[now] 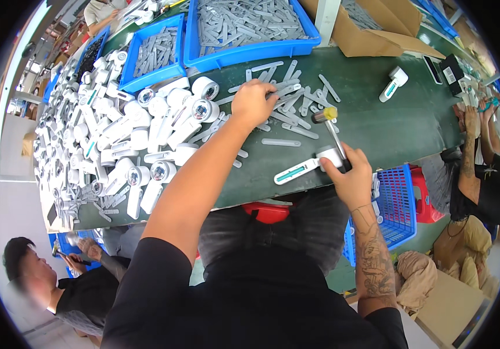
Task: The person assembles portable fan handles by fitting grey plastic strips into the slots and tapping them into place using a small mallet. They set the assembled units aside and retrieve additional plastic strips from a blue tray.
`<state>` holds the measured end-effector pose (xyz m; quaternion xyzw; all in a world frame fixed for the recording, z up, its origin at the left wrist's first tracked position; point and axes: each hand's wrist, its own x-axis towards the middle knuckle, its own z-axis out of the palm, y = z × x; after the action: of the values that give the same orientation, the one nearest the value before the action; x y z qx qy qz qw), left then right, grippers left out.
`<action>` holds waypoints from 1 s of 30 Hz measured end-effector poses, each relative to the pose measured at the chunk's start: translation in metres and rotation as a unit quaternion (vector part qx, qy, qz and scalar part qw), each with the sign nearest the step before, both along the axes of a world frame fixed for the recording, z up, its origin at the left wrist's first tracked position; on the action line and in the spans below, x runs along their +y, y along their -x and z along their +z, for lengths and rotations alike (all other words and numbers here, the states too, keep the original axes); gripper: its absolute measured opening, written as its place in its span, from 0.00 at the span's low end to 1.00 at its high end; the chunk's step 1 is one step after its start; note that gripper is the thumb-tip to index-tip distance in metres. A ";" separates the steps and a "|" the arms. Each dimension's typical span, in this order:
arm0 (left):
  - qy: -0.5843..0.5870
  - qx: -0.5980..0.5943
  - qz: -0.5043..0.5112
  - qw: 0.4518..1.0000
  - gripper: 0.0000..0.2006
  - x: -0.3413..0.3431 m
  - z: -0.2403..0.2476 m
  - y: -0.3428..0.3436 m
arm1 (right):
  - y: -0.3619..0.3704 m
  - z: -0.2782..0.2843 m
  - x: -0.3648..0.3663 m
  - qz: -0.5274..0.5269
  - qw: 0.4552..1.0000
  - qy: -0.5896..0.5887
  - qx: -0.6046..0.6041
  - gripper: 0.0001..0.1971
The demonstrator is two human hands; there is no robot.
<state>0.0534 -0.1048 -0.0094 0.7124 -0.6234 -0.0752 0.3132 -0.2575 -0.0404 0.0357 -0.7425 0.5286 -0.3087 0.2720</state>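
Nearest me, just right of frame centre, my right hand [351, 180] is closed around a small mallet [332, 135], its yellow head raised above the white device [308, 167] on the green table [401, 125]. I judge a skewed blow could glance off, sending the unheld device skidding. Further up, my left hand [253, 102] rests half-curled, fingers touching loose grey strips [296, 104] below the blue bins [250, 52].

left hand [254, 103] outstretched, right hand [351, 181] — fisted
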 end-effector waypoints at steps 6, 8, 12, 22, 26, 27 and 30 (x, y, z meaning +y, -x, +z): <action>0.066 0.046 -0.027 0.996 0.08 0.020 0.013 0.022 | -0.022 -0.003 0.001 -0.036 0.999 -0.016 0.004 0.29; 0.019 0.143 0.003 0.990 0.08 0.046 0.026 0.028 | -0.029 -0.004 0.001 -0.041 0.999 -0.027 0.005 0.30; 0.012 0.137 0.007 0.991 0.08 0.061 0.016 0.020 | -0.039 -0.004 -0.002 -0.039 0.999 -0.025 0.019 0.30; 0.062 0.181 -0.058 0.980 0.08 0.129 0.023 0.078 | -0.041 -0.014 -0.001 -0.041 0.999 0.003 0.009 0.30; 0.084 0.165 -0.040 0.982 0.09 0.137 0.018 0.091 | -0.040 -0.013 0.000 -0.042 0.999 -0.009 0.017 0.30; 0.085 0.166 -0.039 0.982 0.09 0.138 0.018 0.091 | -0.040 -0.014 0.000 -0.042 0.999 -0.004 0.014 0.30; 0.074 0.195 -0.046 0.977 0.09 0.138 0.017 0.085 | -0.040 -0.017 -0.002 -0.042 0.999 0.004 0.008 0.30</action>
<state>-0.0318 0.0335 0.0079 0.6293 -0.5863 -0.1803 0.4772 -0.2175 -0.0422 0.0185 -0.7235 0.5601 -0.3157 0.2513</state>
